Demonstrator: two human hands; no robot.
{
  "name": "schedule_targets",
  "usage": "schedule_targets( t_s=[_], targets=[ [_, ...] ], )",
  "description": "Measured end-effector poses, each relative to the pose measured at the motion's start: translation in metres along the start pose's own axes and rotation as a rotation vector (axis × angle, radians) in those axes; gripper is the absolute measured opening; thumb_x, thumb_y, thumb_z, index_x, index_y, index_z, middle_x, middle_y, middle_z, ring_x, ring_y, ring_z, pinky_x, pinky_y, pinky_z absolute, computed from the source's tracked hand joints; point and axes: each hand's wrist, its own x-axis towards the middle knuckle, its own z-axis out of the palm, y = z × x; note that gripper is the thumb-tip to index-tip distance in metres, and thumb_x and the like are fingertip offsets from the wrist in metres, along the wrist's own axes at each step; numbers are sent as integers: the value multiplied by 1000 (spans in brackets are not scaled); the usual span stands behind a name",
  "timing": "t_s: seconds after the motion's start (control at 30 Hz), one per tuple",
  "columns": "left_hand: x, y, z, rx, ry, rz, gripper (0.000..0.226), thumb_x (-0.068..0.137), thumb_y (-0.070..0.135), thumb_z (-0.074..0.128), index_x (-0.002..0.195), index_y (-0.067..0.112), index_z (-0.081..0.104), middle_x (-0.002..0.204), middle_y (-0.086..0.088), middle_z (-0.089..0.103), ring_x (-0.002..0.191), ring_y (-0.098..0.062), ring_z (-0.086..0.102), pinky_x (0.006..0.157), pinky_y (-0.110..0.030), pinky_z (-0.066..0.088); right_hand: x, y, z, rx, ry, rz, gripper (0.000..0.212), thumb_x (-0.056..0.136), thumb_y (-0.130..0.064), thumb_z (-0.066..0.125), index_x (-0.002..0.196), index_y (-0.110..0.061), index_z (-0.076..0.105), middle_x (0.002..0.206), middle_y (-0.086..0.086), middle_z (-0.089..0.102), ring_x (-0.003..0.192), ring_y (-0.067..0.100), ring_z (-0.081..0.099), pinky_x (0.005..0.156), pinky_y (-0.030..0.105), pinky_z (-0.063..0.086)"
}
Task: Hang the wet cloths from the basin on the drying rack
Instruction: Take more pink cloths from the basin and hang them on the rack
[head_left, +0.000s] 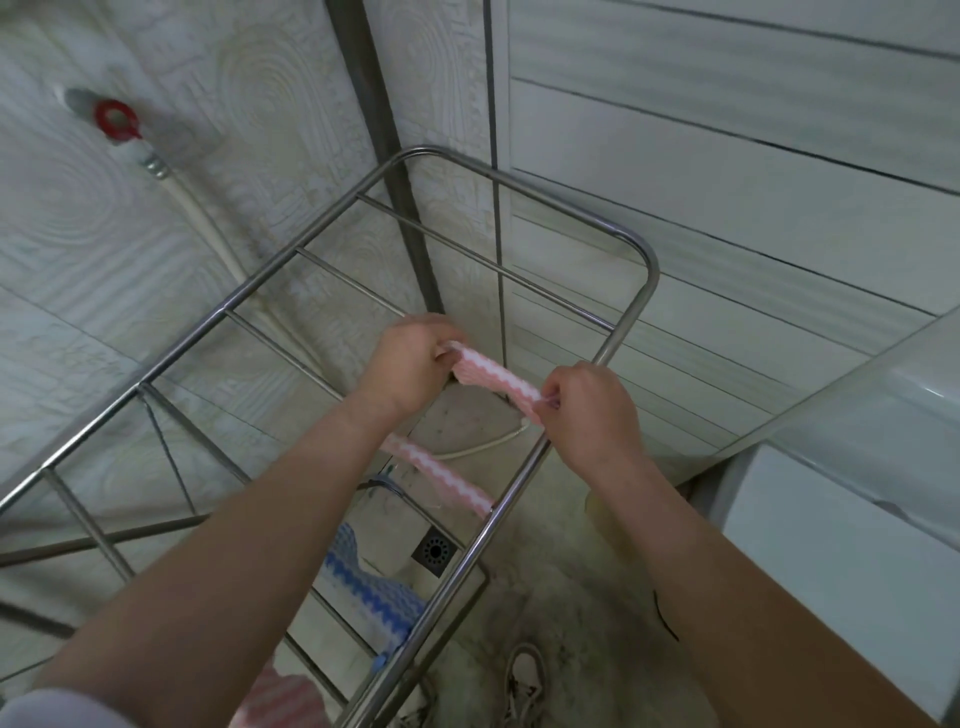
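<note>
My left hand (410, 366) and my right hand (589, 410) each pinch one end of the pink cloth (493, 378), fingers curled tight on it. It stretches between them over the drying rack (631, 306). A second pink cloth (447, 475) and a blue cloth (363, 579) hang nearer me.

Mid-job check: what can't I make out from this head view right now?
- Head view: basin out of frame; remaining cloths unknown.
- Head view: left hand and right hand cover both ends of the held pink cloth.
- Head view: left forearm hides part of the blue cloth.
- Head view: lowest pink cloth cut off by bottom edge.
</note>
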Motion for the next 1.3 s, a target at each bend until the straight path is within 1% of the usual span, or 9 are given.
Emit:
schedule_targets(
  t_s=[0.17,0.3,0.4,0.73,0.87,0.97,1.1,1.2,1.3],
  targets=[
    [-55,14,-26,-76,11,-121,12,79,7,71,90,12,75,90,-4,66,78,-15,55,73,-25,44,-6,2,-5,108,17,-40,23,85,-26,68,105,-13,69,98,5,60,77,18,56,63,21,37],
    [-105,7,-28,-18,-39,-157,10,78,15,74,88,13,77,102,-11,69,96,-18,58,82,-19,36,-25,-19,-10,201,-162,-154,19,87,-28,67,101,-19,74,100,-1,70,73,5,55,62,7,32],
    [-116,0,-23,15,-51,-192,19,79,24,75,97,18,75,115,-14,65,108,-30,58,92,-27,38,-45,-30,3,170,-368,-174,17,84,-37,69,96,-26,75,115,-1,67,77,1,60,77,19,46],
    [-113,-7,-14,-22,-25,-166,14,78,23,72,89,15,74,95,-12,68,95,-33,59,84,-28,37,-76,-50,15,-78,-151,-73,13,83,-34,69,90,-27,77,89,-1,71,93,18,59,80,37,54],
    [-122,-4,-19,-22,-36,-99,21,73,10,75,94,12,73,114,-22,63,105,-39,58,93,-34,43,-87,-59,19,-141,-149,-25,17,87,-34,63,95,-23,74,98,3,67,109,23,50,84,38,51],
    [-140,0,-25,-41,49,9,23,69,5,73,91,12,73,109,-23,63,98,-40,60,89,-40,47,-94,-64,19,-140,-185,9,24,89,-34,60,109,-22,68,111,5,64,118,24,44,92,37,46],
    [-162,9,-37,-143,83,123,15,71,10,66,84,8,74,91,-15,69,84,-27,63,78,-27,42,-111,-64,16,-46,-166,54,40,92,-32,57,130,-20,55,133,5,55,125,27,43,101,36,38],
    [-179,19,-46,-196,59,94,11,81,9,68,90,10,74,87,-7,73,77,-23,66,69,-22,37,-140,-66,8,102,-78,118,40,91,-25,59,130,-17,56,130,7,58,118,24,53,98,29,40],
    [-197,34,-54,-253,6,59,11,88,16,62,93,15,72,74,6,63,66,-11,51,61,-19,28,-177,-69,-6,305,85,220,21,90,-17,61,110,-18,68,102,3,69,91,18,63,80,21,45]
  ],
)
